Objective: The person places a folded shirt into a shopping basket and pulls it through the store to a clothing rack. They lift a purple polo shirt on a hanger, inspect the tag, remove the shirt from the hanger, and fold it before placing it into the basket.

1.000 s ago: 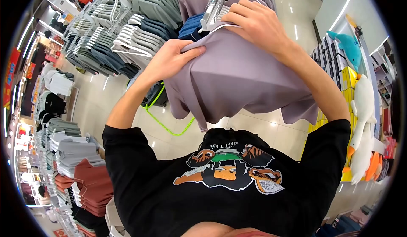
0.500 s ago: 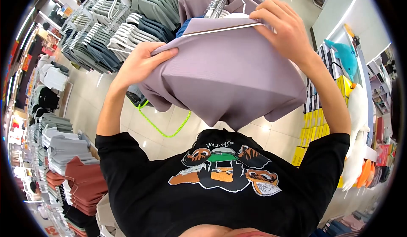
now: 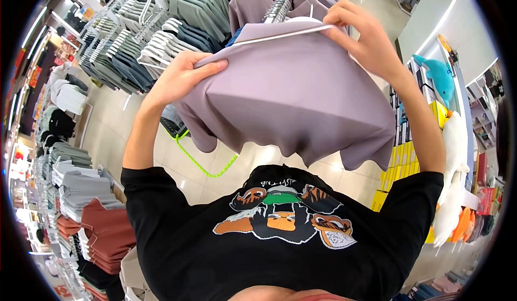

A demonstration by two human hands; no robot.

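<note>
A mauve short-sleeved shirt (image 3: 291, 91) hangs spread between my hands, its lower part draping toward my chest. My left hand (image 3: 186, 75) is closed on the shirt's left upper edge, with the thumb lying on top of the fabric. At the right upper corner, my right hand (image 3: 363, 42) pinches the edge between thumb and fingers. A thin white strip (image 3: 285, 36) runs along the top edge between the two hands. Just behind it, part of a white hanger (image 3: 304, 19) shows; the fabric hides the rest. Another mauve shirt (image 3: 253, 4) hangs on the rack beyond.
Racks of grey-green shirts (image 3: 196, 7) and dark blue shirts (image 3: 186, 36) stand ahead to the left. A bright green cord (image 3: 207, 173) hangs below the shirt. On the right are yellow boxes (image 3: 401, 161) and a blue plush dolphin (image 3: 440, 77). Rust-red shirts (image 3: 110, 231) hang at left.
The shirt's lower part has swung and spread, its right side dropping lower. My right hand has shifted slightly right along the top edge. My left hand keeps its hold.
</note>
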